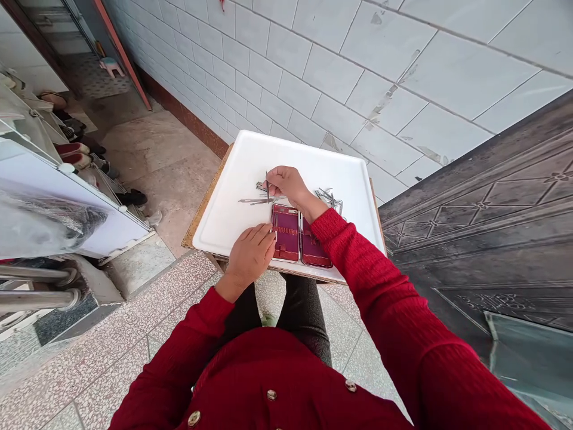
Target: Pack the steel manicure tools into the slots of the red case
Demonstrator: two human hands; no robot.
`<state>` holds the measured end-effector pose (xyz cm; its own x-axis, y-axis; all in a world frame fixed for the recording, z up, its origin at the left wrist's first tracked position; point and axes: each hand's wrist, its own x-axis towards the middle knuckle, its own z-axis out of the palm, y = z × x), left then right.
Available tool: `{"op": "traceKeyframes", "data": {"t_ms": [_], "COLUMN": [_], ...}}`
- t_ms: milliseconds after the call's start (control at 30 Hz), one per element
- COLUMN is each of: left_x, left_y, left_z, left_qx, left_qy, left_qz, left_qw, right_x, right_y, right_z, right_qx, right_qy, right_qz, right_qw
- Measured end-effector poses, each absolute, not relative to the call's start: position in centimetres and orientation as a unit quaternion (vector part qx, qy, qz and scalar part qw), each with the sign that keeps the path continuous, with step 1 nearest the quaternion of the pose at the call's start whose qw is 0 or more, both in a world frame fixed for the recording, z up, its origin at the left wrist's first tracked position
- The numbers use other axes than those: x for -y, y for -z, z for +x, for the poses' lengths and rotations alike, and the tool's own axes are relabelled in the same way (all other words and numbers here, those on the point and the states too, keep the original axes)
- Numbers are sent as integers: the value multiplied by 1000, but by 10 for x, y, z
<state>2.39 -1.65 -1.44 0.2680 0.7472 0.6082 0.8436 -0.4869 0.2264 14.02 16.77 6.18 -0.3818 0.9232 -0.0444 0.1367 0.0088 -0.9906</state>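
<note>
An open dark-red manicure case (286, 243) with a row of elastic loops lies near the tray's front edge. My left hand (253, 254) rests flat, fingers stretched out, against the case's left side. Above the case, my right hand (290, 184) pinches a slim metal manicure tool (267, 190), held nearly upright; its exact kind is too small to tell. Just left of those fingertips are nail clippers (260, 186), partly hidden. Several thin metal tools (253, 201) lie below them. To the right of my right wrist is a pile of metal tools (329, 196) on clear plastic.
The white tray (224, 197) sits on a small wooden table (192, 236) in front of my knees. A tiled wall (295, 65) stands behind it. At right is a dark patterned metal door (483, 209); at left, a shoe rack (67, 161) holds shoes.
</note>
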Motion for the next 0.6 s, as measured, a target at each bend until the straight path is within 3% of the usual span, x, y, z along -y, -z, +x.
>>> {"op": "traceKeyframes", "data": {"t_ms": [600], "left_x": [13], "left_y": [9], "left_z": [22], "left_qx": [507], "left_qy": [333], "left_qz": [-793], "left_qw": [54], "right_x": [-136], "right_y": [-27], "right_z": [188], "right_qx": [570], "right_qy": [-582], "right_qz": [-423], "right_qw": [398]}}
